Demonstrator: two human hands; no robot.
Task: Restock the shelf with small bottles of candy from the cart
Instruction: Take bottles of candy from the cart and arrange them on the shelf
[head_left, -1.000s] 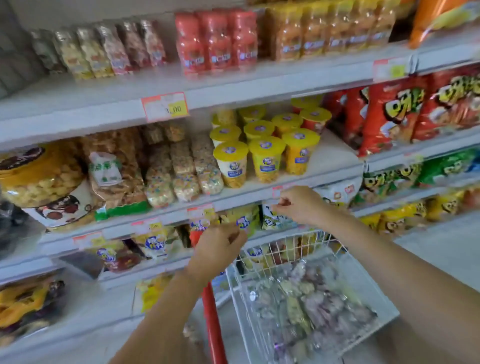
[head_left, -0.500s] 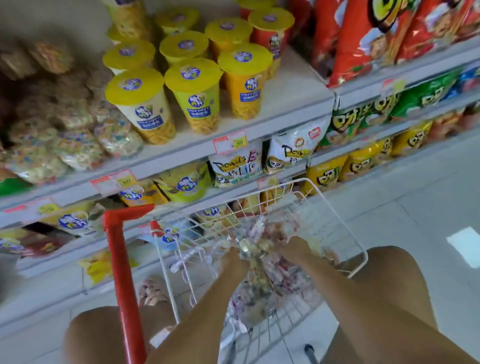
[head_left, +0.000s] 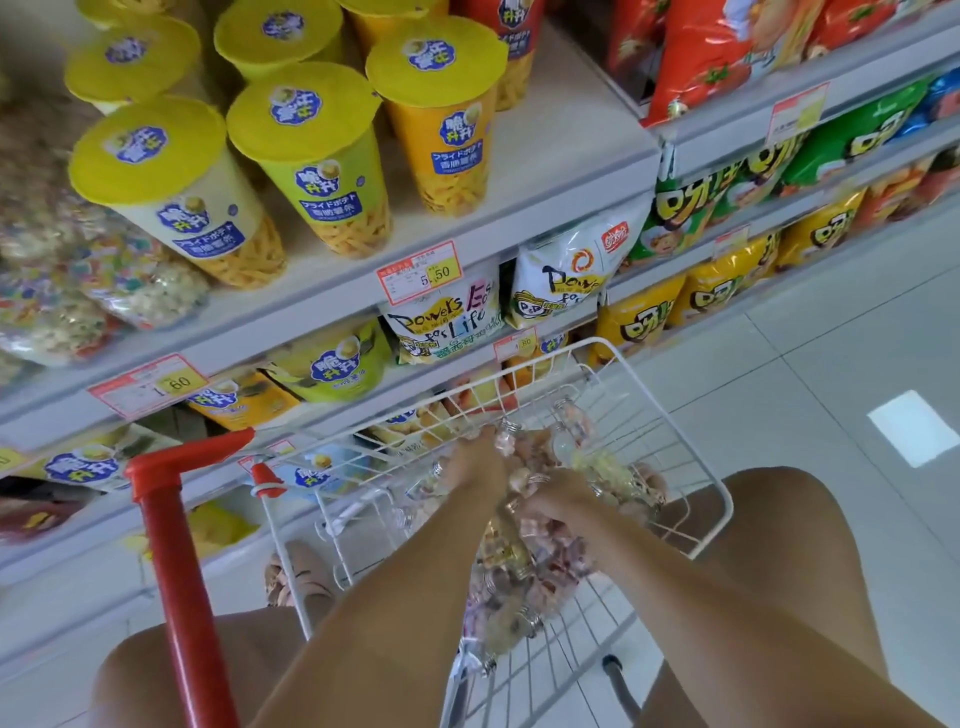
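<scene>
Shelf ahead; my left hand and right hand sit buried among cart bottles, grips unreadable; I'd seize caps squarely.

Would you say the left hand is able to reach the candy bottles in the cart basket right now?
Likely yes: the basket is open-topped, and the left hand sits among the candy bottles, with nothing covering them.

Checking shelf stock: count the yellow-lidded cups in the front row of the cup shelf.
3. The cream-sided cup stands at the left, the green cup in the middle and the orange cup at the right. More stand behind them, partly hidden or cut off by the frame.
</scene>
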